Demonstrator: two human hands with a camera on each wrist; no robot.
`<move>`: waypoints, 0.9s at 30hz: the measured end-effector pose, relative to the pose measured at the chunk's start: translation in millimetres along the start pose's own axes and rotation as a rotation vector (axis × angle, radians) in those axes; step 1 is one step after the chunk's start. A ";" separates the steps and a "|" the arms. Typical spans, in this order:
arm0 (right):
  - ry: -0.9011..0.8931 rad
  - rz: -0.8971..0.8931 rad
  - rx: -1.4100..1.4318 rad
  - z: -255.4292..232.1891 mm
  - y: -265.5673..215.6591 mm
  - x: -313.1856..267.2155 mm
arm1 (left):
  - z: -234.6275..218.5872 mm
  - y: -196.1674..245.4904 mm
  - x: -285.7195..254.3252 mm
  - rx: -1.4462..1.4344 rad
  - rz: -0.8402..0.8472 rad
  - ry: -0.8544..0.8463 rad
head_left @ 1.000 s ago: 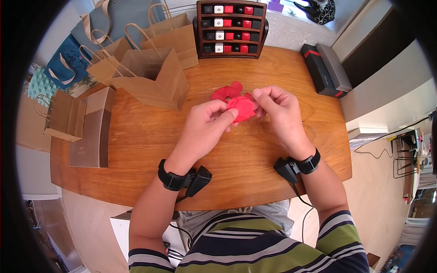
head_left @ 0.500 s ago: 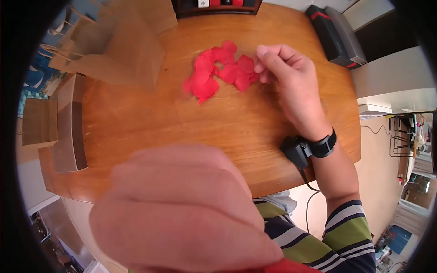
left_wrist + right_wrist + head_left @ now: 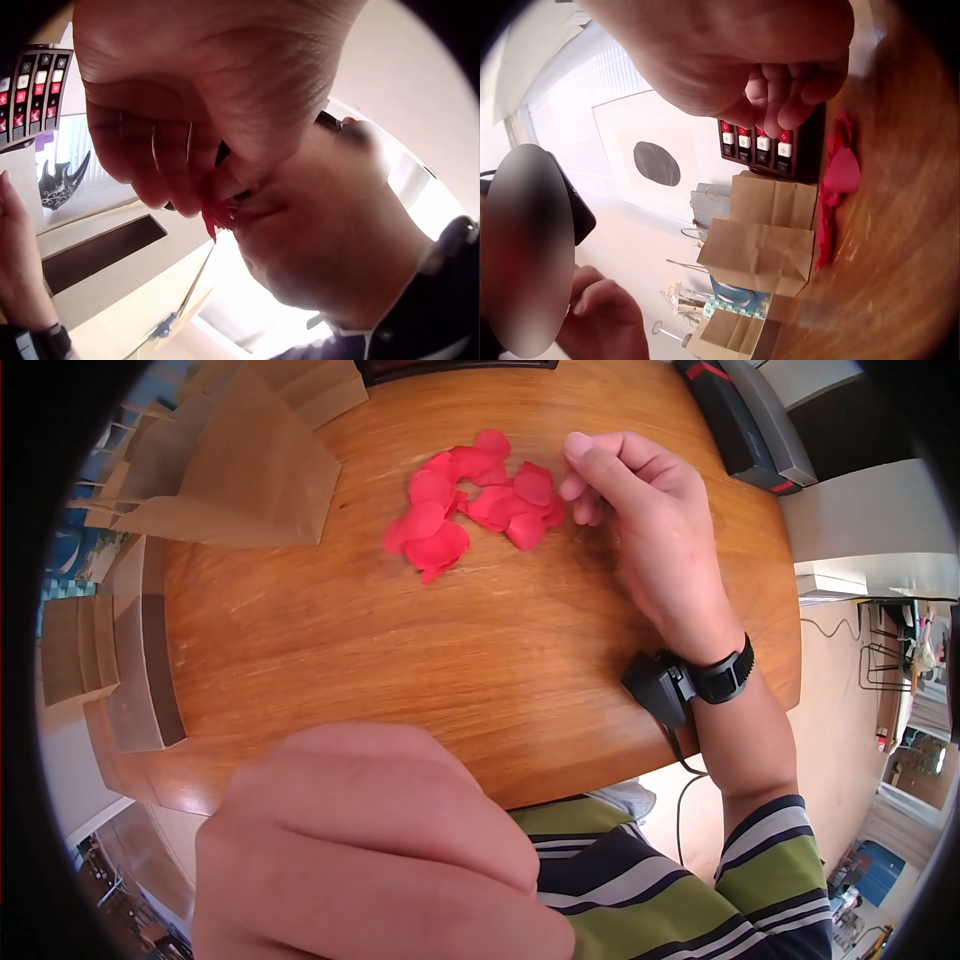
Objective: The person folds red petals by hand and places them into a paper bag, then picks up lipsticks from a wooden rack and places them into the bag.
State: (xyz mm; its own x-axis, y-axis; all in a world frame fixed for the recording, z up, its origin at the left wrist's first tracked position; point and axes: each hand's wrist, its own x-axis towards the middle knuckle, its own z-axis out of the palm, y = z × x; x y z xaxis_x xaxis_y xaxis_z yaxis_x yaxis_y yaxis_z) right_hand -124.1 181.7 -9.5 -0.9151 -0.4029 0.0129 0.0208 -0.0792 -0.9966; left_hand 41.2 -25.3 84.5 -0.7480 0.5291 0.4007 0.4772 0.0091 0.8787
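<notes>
Red piece (image 3: 217,219), left hand (image 3: 370,850) — now by mouth (image 3: 262,211)

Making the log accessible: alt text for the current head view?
Right hand, fingers curled, beside overlapping red petals on a wooden table. The left hand, close to the camera, fills the lower left. Brown bags stand upper left, a black box upper right.

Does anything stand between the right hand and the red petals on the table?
Nothing visible does: in the head view, the right hand is beside the nearest petals, though whether they touch is unclear.
</notes>
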 end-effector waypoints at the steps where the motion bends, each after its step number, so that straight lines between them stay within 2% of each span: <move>1: 0.001 -0.003 -0.003 0.1 0.2 0.3 | -1.5 1.1 1.8 0.003 -0.003 -0.007; 15: -0.019 0.014 -0.038 0.0 0.3 -0.2 | -11.5 15.9 4.9 0.025 -0.035 -0.091; 27: -0.014 0.006 -0.041 -0.1 -0.4 -0.7 | -0.8 18.5 7.7 0.057 -0.073 -0.017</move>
State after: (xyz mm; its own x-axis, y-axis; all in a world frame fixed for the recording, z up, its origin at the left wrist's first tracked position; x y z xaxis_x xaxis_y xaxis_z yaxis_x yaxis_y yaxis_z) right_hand -123.5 182.1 -9.1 -0.9092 -0.4162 0.0074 0.0099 -0.0393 -0.9992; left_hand 44.0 -21.7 104.1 -0.7742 0.5393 0.3313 0.4473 0.0960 0.8892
